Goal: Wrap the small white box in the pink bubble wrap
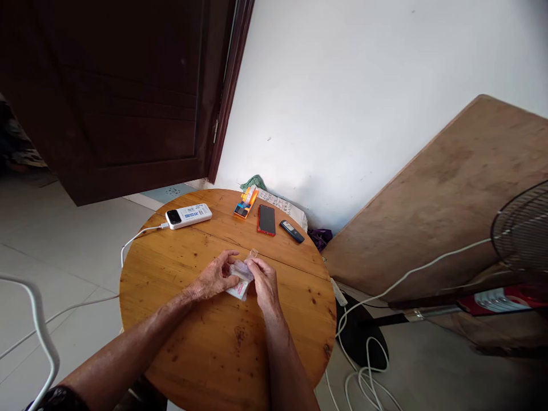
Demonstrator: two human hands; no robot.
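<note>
My left hand [214,278] slants in, back upward, thumb on packet [238,288]; my right hand [264,281] pinches its upper end. Both clamped on packet, near middle of table [205,354]. Bare wood ahead up to phone [266,220]; round edge well right.

Tabletop [214,365], round, wooden, knotted. Upon it: white device [194,215] with black end panel, white cable [143,230] plugged into its left end; orange-and-dark item [242,210]; dark-screened phone [266,220], red edge; small black handheld device [291,232], just right of the phone. Beyond the far edge: green material [253,182]; printed white sheet [285,204]. Surroundings: dark brown door [141,108]; white wall [342,85]; leaning brown board [445,188]; fan [524,228], wire-caged, right.
</note>
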